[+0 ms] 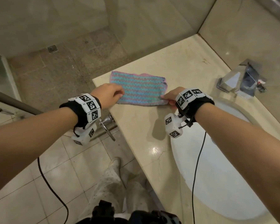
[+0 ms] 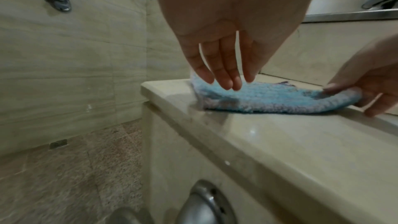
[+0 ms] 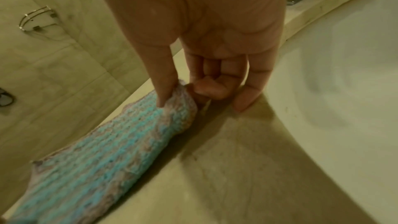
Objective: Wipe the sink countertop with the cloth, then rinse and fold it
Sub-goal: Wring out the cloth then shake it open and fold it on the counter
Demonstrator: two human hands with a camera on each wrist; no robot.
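Both forearms reach fwd from the bottom of the head view, each w/ a black wrist strap carrying white marker blocks, cables trailing down toward the floor. Left hand sits palm-down over the near-left corner of the cloth; in the left wrist view its fingers are straight and close together, tips angled down at the cloth's left end, either just touching or a hair above, cannot tell which. It grips nothing. Right hand is at the cloth's near-right corner: in the right wrist view the thumb presses down on top of the fabric while curled fingers tuck under the edge, so the corner is pinched and lifted slightly off the surface. The little finger hangs straighter, its tip down on the stone beside the cloth. The cloth is a blue-and-purple striped knit, laid out as a flat rectangle at the far-left end of the beige marble surface, near its outer edge, long side running left-right between the two hands. The white oval sink is set into the surface to the right, under the right forearm, well apart from the cloth. A chrome tap stands behind the sink by the wall. Tiled floor and the person's legs show below the surface edge.
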